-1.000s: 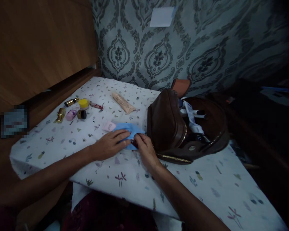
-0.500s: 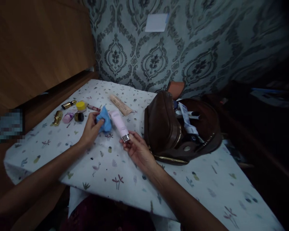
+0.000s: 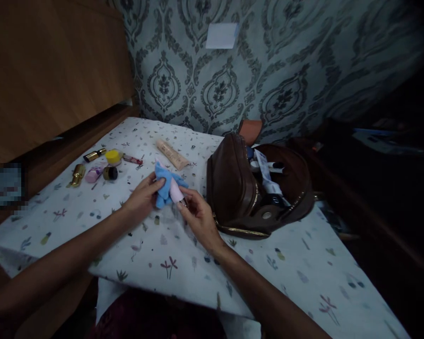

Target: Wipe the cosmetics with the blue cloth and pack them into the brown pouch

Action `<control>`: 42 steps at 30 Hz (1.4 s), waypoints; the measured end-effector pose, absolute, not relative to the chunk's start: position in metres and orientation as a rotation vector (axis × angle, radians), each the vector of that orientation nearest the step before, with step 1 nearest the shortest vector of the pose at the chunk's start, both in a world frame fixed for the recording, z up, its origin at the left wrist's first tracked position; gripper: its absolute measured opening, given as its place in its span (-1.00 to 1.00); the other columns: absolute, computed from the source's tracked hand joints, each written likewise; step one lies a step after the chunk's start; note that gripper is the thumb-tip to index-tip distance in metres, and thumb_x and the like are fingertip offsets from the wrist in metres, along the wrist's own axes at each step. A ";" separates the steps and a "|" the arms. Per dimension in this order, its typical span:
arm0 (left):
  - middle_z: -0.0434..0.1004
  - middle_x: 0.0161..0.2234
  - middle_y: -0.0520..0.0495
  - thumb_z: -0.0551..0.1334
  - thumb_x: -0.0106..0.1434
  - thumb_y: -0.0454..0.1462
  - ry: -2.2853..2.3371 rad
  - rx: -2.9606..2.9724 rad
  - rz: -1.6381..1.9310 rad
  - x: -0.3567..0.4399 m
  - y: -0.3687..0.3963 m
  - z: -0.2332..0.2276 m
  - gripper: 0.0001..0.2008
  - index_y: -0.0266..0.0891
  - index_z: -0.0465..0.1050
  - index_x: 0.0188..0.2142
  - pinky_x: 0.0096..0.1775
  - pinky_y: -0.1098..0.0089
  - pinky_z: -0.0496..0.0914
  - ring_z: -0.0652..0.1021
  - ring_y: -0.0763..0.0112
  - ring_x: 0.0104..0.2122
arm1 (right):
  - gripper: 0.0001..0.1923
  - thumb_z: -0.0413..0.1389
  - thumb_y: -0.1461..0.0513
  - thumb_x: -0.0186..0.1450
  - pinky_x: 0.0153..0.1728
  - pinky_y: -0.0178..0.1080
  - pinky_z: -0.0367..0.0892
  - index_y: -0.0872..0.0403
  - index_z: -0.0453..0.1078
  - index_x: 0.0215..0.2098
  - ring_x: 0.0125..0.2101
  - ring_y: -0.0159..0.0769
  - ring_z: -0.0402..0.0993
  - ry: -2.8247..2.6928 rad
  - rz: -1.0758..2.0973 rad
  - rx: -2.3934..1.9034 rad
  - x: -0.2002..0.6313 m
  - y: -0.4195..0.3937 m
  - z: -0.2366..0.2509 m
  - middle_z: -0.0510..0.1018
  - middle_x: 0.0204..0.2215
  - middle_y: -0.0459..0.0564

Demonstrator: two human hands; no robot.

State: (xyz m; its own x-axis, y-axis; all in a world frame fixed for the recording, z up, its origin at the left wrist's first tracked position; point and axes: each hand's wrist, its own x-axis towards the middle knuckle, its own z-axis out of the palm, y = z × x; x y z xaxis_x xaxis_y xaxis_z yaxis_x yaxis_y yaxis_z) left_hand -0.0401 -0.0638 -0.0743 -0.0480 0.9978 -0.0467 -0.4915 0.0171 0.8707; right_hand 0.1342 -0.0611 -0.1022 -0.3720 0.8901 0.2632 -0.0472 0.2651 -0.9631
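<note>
Left hand (image 3: 143, 200) wrapping blue cloth (image 3: 163, 184) around pink tube (image 3: 175, 190), right hand (image 3: 198, 217) gripping cap

A home bedroom corner: damask wallpaper (image 3: 268, 70), wooden headboard (image 3: 49, 70) (or wardrobe), cosmetics (image 3: 102, 165) on a print cloth (image 3: 169, 245).

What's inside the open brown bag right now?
The brown bag lies open on the table. A white tube with printing and a white stick with a dark cap show inside. Anything deeper is hidden in shadow and by the bag's flap.
</note>
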 end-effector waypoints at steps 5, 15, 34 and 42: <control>0.52 -0.37 0.12 0.51 -0.05 -0.25 0.900 0.790 1.505 -0.064 -0.050 -0.070 -0.43 -0.11 0.40 -0.04 -0.50 0.54 0.41 0.49 0.54 -0.53 | -0.56 0.24 0.16 0.15 -0.35 -0.28 0.29 0.06 0.41 0.00 -0.37 -0.33 0.39 -1.528 1.199 -0.937 0.134 -0.059 -0.110 0.47 -0.31 -0.07; 0.48 -0.47 0.11 0.58 -0.22 -0.28 0.940 0.923 1.566 -0.081 -0.050 -0.079 -0.55 -0.23 0.43 -0.36 -0.48 0.59 0.44 0.48 0.55 -0.50 | -0.61 0.28 0.00 0.14 -0.57 -0.35 0.26 0.06 0.36 -0.24 -0.54 -0.37 0.45 -1.228 1.621 -0.870 0.134 -0.054 -0.109 0.54 -0.47 -0.10; 0.51 -0.47 0.08 0.56 -0.14 -0.16 1.112 0.626 1.531 -0.077 -0.046 -0.094 -0.55 -0.26 0.48 -0.30 -0.41 0.49 0.48 0.48 0.52 -0.53 | -0.59 0.19 0.29 0.23 -0.27 -0.25 0.48 -0.03 0.35 0.04 -0.29 -0.32 0.49 -1.623 0.888 -0.834 0.138 -0.062 -0.117 0.51 -0.13 -0.01; 0.49 -0.50 0.08 0.51 -0.02 -0.13 1.083 0.780 1.542 -0.080 -0.044 -0.104 -0.61 -0.25 0.47 -0.28 -0.44 0.50 0.46 0.47 0.52 -0.55 | -0.55 0.19 0.03 0.27 -0.53 -0.35 0.39 0.01 0.24 0.04 -0.39 -0.36 0.51 -1.426 1.301 -0.892 0.139 -0.063 -0.105 0.43 -0.24 -0.06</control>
State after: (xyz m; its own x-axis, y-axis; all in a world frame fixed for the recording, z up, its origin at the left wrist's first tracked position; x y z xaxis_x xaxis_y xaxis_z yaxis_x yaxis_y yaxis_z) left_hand -0.0800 -0.0443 -0.1039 -0.2393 0.9694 -0.0538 -0.3796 -0.0424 0.9242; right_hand 0.1394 -0.0629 -0.1046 -0.2588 0.9494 0.1778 -0.0897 0.1597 -0.9831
